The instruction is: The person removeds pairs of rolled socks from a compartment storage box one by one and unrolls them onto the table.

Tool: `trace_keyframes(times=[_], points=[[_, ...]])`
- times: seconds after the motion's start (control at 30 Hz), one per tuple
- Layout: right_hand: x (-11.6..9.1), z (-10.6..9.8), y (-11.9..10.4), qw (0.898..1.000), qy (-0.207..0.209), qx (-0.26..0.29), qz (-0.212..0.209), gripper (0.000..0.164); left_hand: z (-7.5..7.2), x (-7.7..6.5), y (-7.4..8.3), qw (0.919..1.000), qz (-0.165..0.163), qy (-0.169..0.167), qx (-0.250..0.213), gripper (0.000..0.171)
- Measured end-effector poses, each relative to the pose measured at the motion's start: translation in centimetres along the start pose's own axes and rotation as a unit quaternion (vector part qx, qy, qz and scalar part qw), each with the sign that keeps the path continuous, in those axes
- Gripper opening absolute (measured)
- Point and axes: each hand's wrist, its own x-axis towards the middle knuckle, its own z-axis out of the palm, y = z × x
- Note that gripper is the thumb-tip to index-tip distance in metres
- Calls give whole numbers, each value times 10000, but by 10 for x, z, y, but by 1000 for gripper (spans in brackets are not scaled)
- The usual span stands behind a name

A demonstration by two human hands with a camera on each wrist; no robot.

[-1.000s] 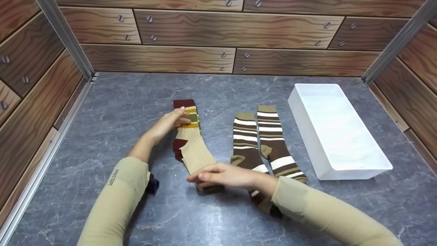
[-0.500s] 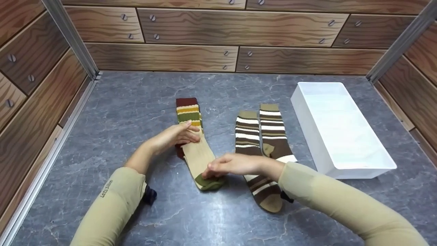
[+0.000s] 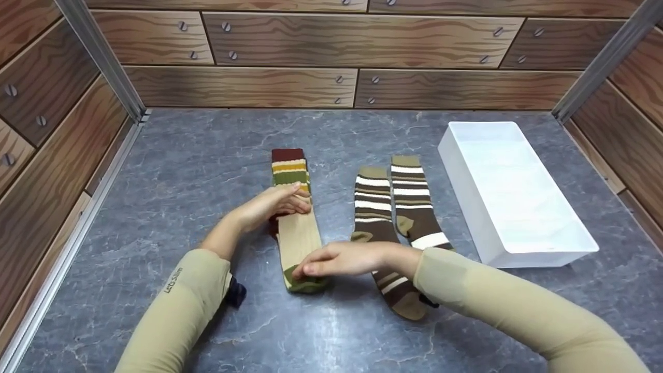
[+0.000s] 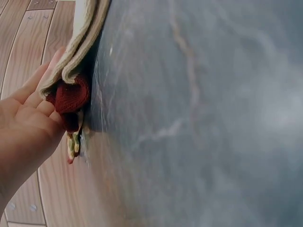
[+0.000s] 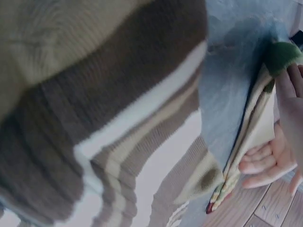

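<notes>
A beige sock (image 3: pixel 300 235) with a dark red cuff, yellow and green bands and a green toe lies left of centre in the head view. Edges in the left wrist view show layers stacked together, with a dark red heel (image 4: pixel 73 96) bulging out. My left hand (image 3: pixel 272 207) rests on the sock's middle near the heel, its fingers loosely extended. Over the green toe (image 5: pixel 282 57), my right hand (image 3: pixel 347 259) touches the fabric with its fingertips. Two brown striped socks (image 3: pixel 373 207) lie flat side by side, partly under my right forearm.
A white rectangular box (image 3: pixel 533 191) stands at the right. Wood-patterned walls (image 3: pixel 311 44) enclose the grey marbled tabletop (image 3: pixel 207 140) at the back and both sides.
My left hand has moved from the cuff bands down toward the heel. The beige sock lies straighter, its toe shifted left, and the green toe shows. The striped socks stay in place.
</notes>
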Motion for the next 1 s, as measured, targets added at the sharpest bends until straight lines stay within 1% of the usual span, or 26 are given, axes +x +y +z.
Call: trace_keyframes(times=[0.07,0.1,0.13,0.17,0.2,0.23,0.27,0.3,0.33,0.37,0.4,0.43,0.5,0.53,0.6,0.7,0.83,0.9,1.0], points=[[-4,-5,-1,9997,257,32,-50,39,-1,-3,1,9996,195,113,-158,55],[-6,-8,0,9990,428,139,-51,38,-2,-4,2,9988,296,278,-257,52],[-9,-11,1,9976,645,247,-2,36,-4,-6,3,9974,365,549,-288,49],[-11,-15,2,9954,896,331,82,34,-5,-7,4,9947,416,907,-240,46],[-13,-18,4,9921,1179,363,223,31,-7,-9,5,9901,416,1337,-101,43],[-14,-20,6,9876,1455,428,399,28,-9,-9,6,9830,331,1805,57,39],[-14,-22,8,9827,1691,491,576,25,-11,-10,7,9736,185,2257,289,35],[-14,-23,9,9775,1892,504,780,22,-13,-9,8,9624,-40,2656,570,33],[-13,-23,11,9729,2033,464,996,20,-15,-9,8,9514,-288,2947,843,31],[-12,-23,12,9700,2090,428,1170,19,-16,-8,8,9426,-506,3122,1070,29],[-9,-21,12,9681,2086,413,1325,20,-17,-6,7,9362,-702,3211,1246,29],[-7,-19,12,9681,2018,450,1419,20,-16,-5,6,9329,-858,3233,1337,29],[-1,-13,10,9696,1824,456,1566,24,-16,-1,4,9304,-1057,3189,1464,31],[1,-11,10,9706,1735,455,1604,26,-14,2,3,9299,-1098,3180,1486,32],[5,-6,8,9713,1638,421,1675,26,-11,8,2,9291,-1121,3195,1487,31],[8,0,5,9684,1685,244,1821,24,-5,15,0,9269,-1098,3251,1522,29],[5,3,7,9626,1814,84,2009,21,4,22,-2,9272,-965,3254,1586,26],[3,5,9,9600,1837,82,2110,23,8,25,-2,9261,-888,3287,1626,23],[1,7,11,9575,1833,59,2226,27,13,28,-1,9252,-870,3316,1626,16]])
